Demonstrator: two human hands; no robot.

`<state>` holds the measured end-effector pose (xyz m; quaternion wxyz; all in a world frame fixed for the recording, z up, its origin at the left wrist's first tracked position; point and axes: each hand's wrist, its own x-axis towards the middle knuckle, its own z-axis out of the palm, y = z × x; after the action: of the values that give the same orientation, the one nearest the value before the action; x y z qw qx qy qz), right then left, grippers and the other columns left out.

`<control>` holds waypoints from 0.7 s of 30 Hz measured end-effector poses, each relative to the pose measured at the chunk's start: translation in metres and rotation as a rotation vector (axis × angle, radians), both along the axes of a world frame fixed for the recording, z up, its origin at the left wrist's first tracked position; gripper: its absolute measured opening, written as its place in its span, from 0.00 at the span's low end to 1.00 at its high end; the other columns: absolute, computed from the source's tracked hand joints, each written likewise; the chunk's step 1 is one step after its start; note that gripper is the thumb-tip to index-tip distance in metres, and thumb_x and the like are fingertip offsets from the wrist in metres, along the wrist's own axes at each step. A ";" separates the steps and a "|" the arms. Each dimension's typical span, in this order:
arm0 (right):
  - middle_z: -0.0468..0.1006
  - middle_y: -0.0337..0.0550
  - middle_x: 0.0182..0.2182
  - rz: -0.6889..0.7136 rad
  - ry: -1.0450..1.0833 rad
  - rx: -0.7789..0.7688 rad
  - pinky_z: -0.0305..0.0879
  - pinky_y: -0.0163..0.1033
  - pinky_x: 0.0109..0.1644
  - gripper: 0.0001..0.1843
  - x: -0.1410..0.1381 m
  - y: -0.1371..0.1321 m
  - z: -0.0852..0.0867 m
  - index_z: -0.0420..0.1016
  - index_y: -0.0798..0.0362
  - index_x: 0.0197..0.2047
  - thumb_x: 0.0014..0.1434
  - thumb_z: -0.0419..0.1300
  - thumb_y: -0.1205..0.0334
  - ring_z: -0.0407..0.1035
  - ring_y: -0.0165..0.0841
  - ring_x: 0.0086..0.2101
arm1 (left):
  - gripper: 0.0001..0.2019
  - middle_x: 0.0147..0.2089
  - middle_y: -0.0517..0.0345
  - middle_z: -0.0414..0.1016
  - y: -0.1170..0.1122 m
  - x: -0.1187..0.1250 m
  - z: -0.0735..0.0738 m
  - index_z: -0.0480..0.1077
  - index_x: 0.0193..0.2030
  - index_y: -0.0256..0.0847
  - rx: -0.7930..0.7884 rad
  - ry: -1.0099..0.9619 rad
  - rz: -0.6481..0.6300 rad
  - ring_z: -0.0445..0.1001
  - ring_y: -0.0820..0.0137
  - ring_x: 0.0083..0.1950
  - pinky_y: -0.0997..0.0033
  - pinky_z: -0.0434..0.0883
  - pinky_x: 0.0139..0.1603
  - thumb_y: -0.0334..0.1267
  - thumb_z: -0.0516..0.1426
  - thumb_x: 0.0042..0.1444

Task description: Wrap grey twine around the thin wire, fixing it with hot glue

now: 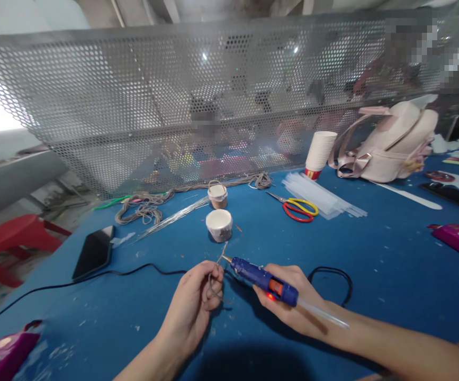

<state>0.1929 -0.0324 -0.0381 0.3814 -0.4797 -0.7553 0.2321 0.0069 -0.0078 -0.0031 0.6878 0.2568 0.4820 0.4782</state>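
My right hand point(288, 296) grips a blue hot glue gun point(249, 272) with a clear glue stick point(324, 313) poking out of its back end and a small red light glowing. Its metal nozzle meets or nearly meets a thin grey cord point(220, 255), pinched by my left hand point(199, 296). One end of the cord points up past the nozzle; the rest curls below my fingers. Just beyond stands a small white-lined cup point(219, 225). Behind it is a similar cup point(217, 196) with a cord handle arching over it.
Scissors with red and yellow handles point(300, 209) lie beside clear glue sticks point(324, 196). Stacked paper cups point(320, 153) and a pale backpack point(396, 143) stand back right. Grey cord point(142, 206), thin wires point(173, 218) and a phone point(94, 252) lie left. A black cable point(126, 272) crosses the table.
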 end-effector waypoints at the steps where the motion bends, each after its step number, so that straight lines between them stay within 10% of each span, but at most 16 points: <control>1: 0.66 0.35 0.20 0.006 0.006 0.000 0.55 0.31 0.27 0.09 0.000 0.000 0.000 0.62 0.52 0.25 0.54 0.57 0.62 0.57 0.25 0.20 | 0.09 0.22 0.63 0.61 0.000 0.000 0.001 0.65 0.20 0.35 -0.003 0.002 -0.001 0.51 0.83 0.19 0.85 0.48 0.14 0.34 0.59 0.46; 21: 0.65 0.34 0.19 -0.006 0.023 0.028 0.54 0.31 0.25 0.09 -0.001 0.000 0.003 0.60 0.52 0.24 0.53 0.56 0.64 0.56 0.25 0.19 | 0.10 0.21 0.64 0.60 -0.001 -0.002 0.001 0.64 0.20 0.35 -0.002 -0.025 -0.027 0.49 0.84 0.18 0.85 0.47 0.14 0.34 0.58 0.48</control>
<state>0.1917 -0.0324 -0.0351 0.3975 -0.4739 -0.7526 0.2259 0.0051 -0.0093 -0.0025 0.7004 0.2569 0.4702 0.4716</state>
